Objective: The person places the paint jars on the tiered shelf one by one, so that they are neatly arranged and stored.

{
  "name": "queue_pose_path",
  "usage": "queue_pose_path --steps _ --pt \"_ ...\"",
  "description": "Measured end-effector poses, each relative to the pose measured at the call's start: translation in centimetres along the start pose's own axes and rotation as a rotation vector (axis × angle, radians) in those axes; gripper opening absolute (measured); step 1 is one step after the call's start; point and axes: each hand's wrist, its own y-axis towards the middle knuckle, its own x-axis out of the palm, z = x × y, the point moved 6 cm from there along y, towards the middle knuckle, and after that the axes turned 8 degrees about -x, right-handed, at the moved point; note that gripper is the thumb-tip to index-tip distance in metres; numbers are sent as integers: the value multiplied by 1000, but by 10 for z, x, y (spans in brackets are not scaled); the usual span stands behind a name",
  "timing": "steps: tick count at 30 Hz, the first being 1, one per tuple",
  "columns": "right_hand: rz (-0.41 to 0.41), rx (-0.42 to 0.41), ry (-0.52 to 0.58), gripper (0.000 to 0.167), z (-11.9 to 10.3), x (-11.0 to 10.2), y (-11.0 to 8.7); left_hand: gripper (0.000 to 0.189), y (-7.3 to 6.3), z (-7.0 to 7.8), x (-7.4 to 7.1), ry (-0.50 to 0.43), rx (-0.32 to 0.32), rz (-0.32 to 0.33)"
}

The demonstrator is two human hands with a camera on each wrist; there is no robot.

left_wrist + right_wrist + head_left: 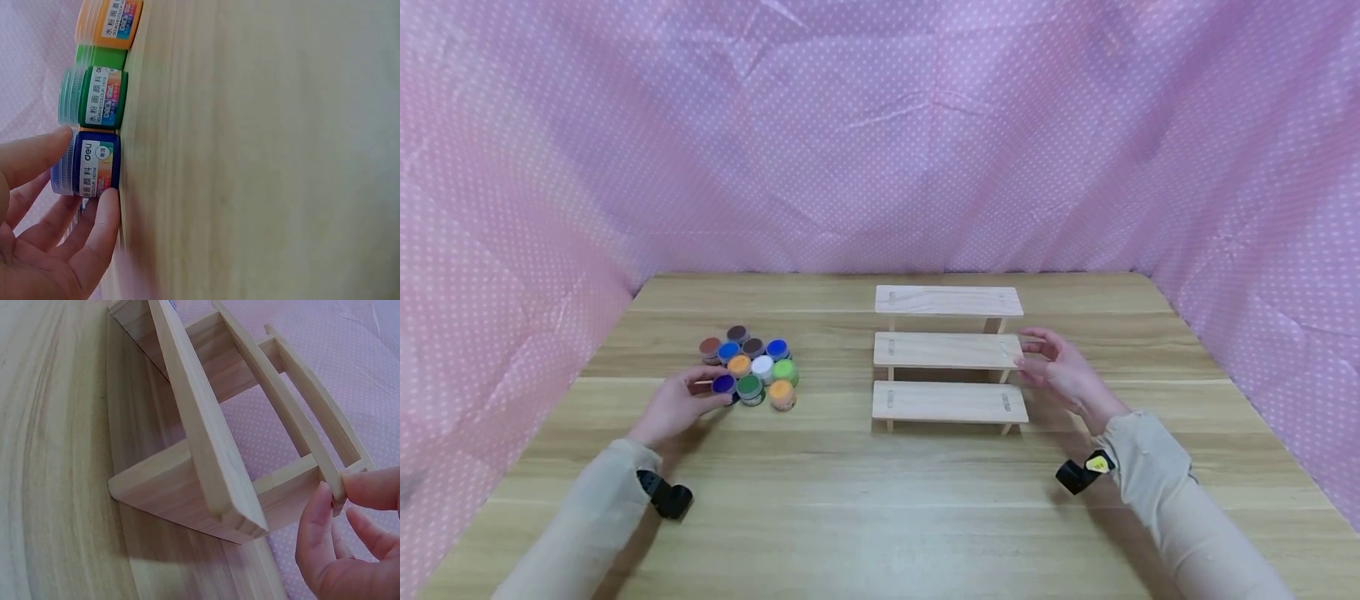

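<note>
On the left of the table, my left hand (673,408) holds a dark blue paint jar (725,385) between thumb and fingers. In the left wrist view that jar (97,164) stands beside a green jar (105,97). Several other small paint jars (762,368), among them orange, white, brown and blue ones, cluster around it. Right of centre stands a three-step wooden display stand (947,402). My right hand (1060,375) is at the right end of its middle shelf (943,350). In the right wrist view, thumb and fingertips pinch that shelf's corner (334,487).
The wooden table (820,500) extends in front of the jars and stand. Pink dotted cloth (880,150) hangs behind it and along both sides. A small black camera (670,497) is on the left wrist, another (1078,475) on the right.
</note>
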Motion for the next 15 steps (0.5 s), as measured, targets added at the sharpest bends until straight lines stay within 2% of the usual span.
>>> queue_pose_path --steps 5,11,15 --pt "4 2 -11 64 -2 1 1 51 0 1 -1 6 -34 -9" --pt "2 7 0 62 0 0 0 52 -1 0 -2 20 -41 -10" --pt "4 0 3 62 1 0 0 57 -2 -3 -2 22 -89 -17"
